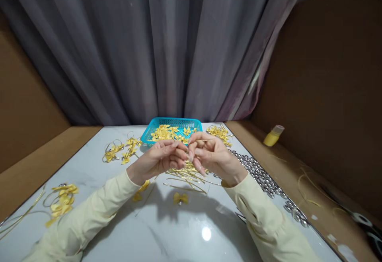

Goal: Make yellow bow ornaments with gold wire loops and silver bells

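The left hand (162, 159) and right hand (213, 156) are pinching a thin gold strip (200, 140) together above the white table (167, 230), a teal basket (179, 121) of yellow bows (162, 133) sitting at their 12 o'clock.

It was a small craft workstation: a white table (167, 230) boxed in by cardboard walls (325, 87) and a grey curtain (155, 47), strewn with yellow bows (61, 202) and a basket (151, 128).
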